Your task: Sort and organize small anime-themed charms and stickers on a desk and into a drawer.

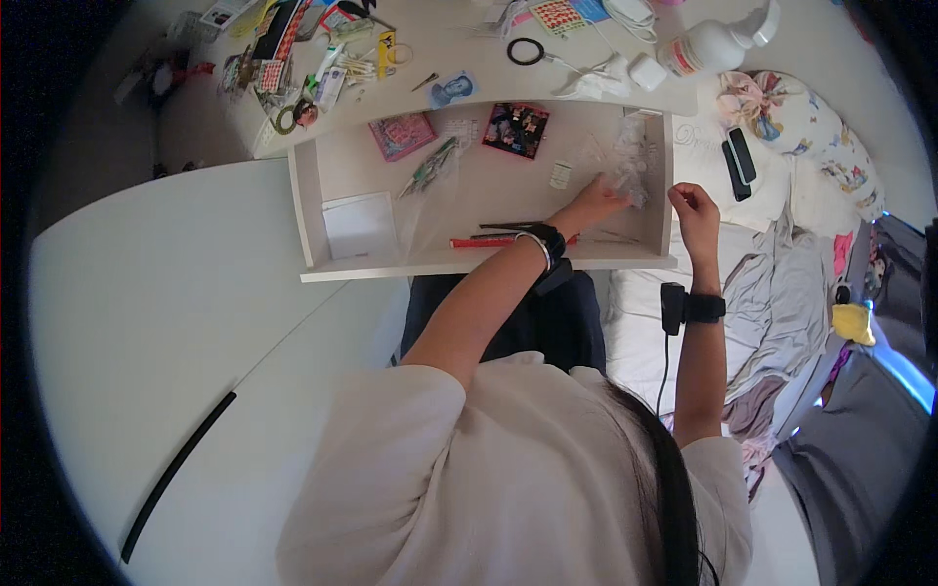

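Note:
My left hand [597, 199] reaches into an open white drawer [484, 268], its fingertips at crumpled clear plastic [632, 172] along the right wall. Whether they grip it cannot be made out. Just outside that wall, my right hand [695, 205] is raised with curled fingers and nothing visible in them. Inside the drawer lie a pink patterned box [403, 136], a black box with pink edges [515, 130], bagged pens [432, 167], white paper [359, 224] and a small white slip [560, 175]. A red pen-like stick [476, 243] and dark sticks lie partly behind my left forearm.
The desktop behind the drawer holds a black ring [525, 51], a banknote [452, 89], tweezers [425, 81], a white pump bottle [707, 47], white cables [632, 16] and cluttered small items at the left. A phone [741, 155] lies on the bed at the right.

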Demonstrator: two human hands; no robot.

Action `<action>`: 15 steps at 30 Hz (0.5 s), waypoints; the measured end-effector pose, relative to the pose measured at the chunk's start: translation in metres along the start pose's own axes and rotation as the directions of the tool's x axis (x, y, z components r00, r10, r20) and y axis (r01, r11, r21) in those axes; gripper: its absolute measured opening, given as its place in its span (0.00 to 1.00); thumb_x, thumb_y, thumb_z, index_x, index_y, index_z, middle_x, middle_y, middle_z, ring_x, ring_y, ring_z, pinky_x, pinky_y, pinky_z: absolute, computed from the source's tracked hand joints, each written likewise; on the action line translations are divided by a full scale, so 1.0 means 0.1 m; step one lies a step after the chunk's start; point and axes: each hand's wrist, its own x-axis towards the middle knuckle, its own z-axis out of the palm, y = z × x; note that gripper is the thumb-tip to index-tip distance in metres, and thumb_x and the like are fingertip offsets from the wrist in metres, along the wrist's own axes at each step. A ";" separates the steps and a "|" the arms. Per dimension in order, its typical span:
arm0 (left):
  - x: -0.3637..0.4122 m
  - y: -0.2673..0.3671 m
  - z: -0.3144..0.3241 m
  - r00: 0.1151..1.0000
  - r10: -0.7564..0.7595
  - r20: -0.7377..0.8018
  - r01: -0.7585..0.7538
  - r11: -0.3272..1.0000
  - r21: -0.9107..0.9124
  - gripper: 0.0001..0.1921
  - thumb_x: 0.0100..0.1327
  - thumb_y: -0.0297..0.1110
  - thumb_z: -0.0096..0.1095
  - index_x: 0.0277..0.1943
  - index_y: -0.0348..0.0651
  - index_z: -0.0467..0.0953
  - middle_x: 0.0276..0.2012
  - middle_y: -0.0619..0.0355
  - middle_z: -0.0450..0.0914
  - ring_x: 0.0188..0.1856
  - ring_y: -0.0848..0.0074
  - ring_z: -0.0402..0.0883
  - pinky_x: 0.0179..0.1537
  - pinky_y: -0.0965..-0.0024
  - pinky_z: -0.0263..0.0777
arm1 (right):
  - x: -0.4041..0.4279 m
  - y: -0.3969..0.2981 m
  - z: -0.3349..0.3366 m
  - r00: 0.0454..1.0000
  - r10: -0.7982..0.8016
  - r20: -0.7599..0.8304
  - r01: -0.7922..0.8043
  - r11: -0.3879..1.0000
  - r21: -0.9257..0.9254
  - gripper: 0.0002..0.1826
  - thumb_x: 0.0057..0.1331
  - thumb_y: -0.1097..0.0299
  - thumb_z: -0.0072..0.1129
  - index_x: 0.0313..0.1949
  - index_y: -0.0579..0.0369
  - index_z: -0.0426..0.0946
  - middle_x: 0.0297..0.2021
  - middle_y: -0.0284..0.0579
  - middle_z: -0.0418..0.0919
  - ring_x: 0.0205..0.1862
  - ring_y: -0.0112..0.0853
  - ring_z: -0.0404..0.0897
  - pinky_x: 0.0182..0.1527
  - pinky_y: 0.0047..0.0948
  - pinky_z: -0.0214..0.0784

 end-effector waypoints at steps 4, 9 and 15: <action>-0.10 0.19 -0.24 0.977 0.001 -0.212 0.066 0.948 0.311 0.19 0.56 0.32 0.60 0.49 0.31 0.69 0.38 0.45 0.77 0.39 0.64 0.78 0.42 0.66 0.70 | 0.16 -0.11 0.42 0.996 -0.058 0.069 0.071 0.973 -0.218 0.09 0.58 0.70 0.58 0.37 0.60 0.77 0.29 0.45 0.80 0.29 0.29 0.77 0.34 0.26 0.69; -0.29 0.40 -1.13 0.721 0.615 -0.320 -0.124 0.569 0.813 0.20 0.51 0.28 0.60 0.48 0.34 0.68 0.43 0.41 0.70 0.44 0.51 0.71 0.49 0.58 0.65 | 0.46 -0.21 1.35 0.876 -0.438 0.203 0.478 0.848 -0.228 0.14 0.57 0.69 0.58 0.43 0.55 0.75 0.40 0.51 0.76 0.36 0.42 0.77 0.38 0.32 0.70; -0.14 0.44 -1.57 0.853 0.400 -0.334 0.016 0.621 0.783 0.20 0.53 0.30 0.59 0.48 0.33 0.68 0.46 0.39 0.69 0.44 0.49 0.72 0.47 0.57 0.68 | 0.71 -0.10 2.13 0.899 -0.436 0.038 0.430 0.864 -0.262 0.19 0.53 0.70 0.60 0.47 0.53 0.73 0.40 0.56 0.73 0.43 0.46 0.73 0.43 0.38 0.68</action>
